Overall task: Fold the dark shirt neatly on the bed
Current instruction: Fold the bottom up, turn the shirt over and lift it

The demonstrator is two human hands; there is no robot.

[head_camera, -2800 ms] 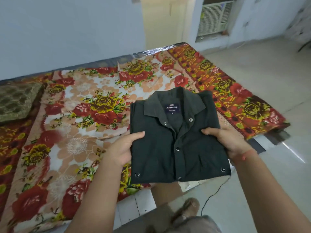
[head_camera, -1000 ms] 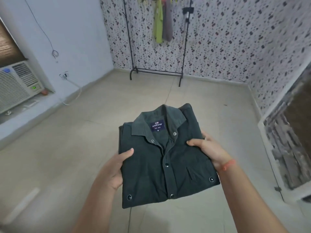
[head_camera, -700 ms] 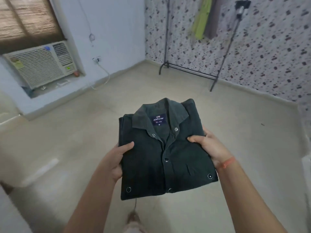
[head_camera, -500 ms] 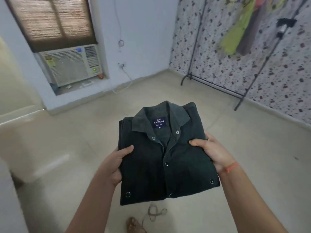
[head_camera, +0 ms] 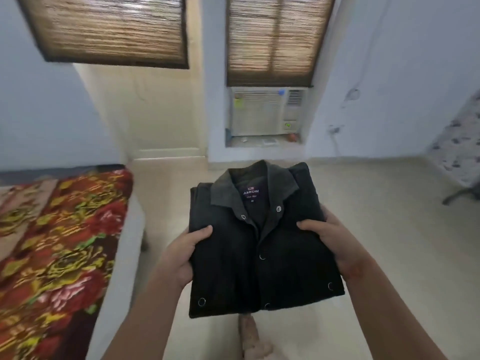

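Pale floor below, folded dark shirt gripped between left hand, right hand

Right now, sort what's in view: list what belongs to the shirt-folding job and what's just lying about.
Job: dark shirt, left hand, right hand, bed.
Lying about: air conditioner, window blinds.

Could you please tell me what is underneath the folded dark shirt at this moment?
Below the dark shirt lie pale floor and a blurred foot. The left hand and right hand hold its sides, thumbs on top; their fingers beneath are covered.
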